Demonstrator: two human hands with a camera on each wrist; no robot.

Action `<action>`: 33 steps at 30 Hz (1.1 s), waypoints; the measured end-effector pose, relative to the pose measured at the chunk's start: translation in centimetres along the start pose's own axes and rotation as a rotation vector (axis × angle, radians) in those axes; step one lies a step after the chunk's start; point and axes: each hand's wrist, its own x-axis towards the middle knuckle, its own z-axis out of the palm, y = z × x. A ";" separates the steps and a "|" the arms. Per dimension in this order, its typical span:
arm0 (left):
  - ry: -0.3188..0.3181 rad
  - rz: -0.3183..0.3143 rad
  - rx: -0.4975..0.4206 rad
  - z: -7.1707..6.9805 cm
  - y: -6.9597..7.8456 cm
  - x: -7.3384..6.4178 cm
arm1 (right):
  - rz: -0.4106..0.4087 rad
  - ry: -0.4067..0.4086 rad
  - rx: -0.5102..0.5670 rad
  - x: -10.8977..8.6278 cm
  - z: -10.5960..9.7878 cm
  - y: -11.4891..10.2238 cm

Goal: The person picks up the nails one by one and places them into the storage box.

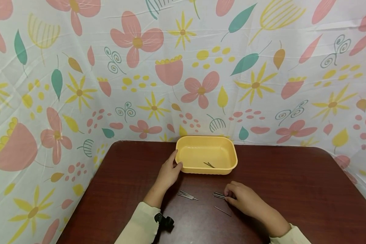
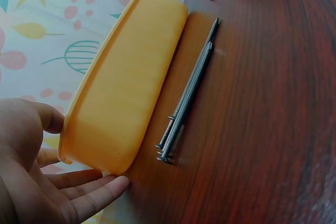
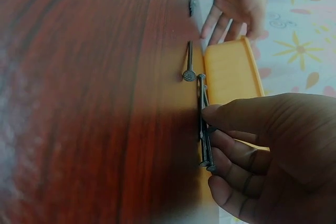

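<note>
A yellow plastic tray (image 1: 209, 170) stands at the far side of the table with a few nails (image 1: 209, 164) inside. My left hand (image 1: 168, 171) holds its left front corner, thumb at the front and fingers along the side. At the right, my right hand (image 1: 244, 198) pinches nails (image 3: 203, 124) from a small bunch between thumb and fingers, low over the table. Another bunch of nails (image 1: 187, 195) lies left of it, also seen as long grey nails (image 2: 186, 98) in the left wrist view. One single nail (image 1: 222, 211) lies nearer the front.
The dark brown wooden table (image 1: 292, 189) reaches back to a flower-patterned cloth (image 1: 201, 67), which hangs behind and along the left. A black device (image 1: 164, 222) is strapped at the left sleeve cuff.
</note>
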 end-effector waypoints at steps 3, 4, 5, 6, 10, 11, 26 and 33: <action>0.003 -0.001 0.003 0.0 0.0 0.0 | 0.002 -0.003 -0.002 0.0 0.0 0.0; 0.004 -0.001 0.003 0.0 0.0 0.0 | 0.001 -0.002 -0.004 0.0 0.0 0.0; 0.005 0.001 0.004 0.0 0.0 0.0 | 0.000 0.000 -0.006 0.0 -0.1 0.0; 0.005 0.002 0.004 0.0 0.0 0.0 | -0.002 0.002 -0.008 0.0 -0.1 0.0; 0.002 0.004 0.002 0.0 -0.1 0.1 | -0.010 0.013 -0.015 0.0 -0.1 -0.1; 0.001 0.004 0.003 0.0 -0.1 0.1 | -0.011 0.014 -0.014 0.0 -0.2 -0.1; 0.005 -0.009 0.014 0.1 -0.1 0.1 | -0.014 0.038 -0.009 0.2 -0.6 -0.1; 0.005 -0.008 0.009 0.0 -0.1 0.1 | -0.003 0.085 -0.003 0.4 -0.9 -0.3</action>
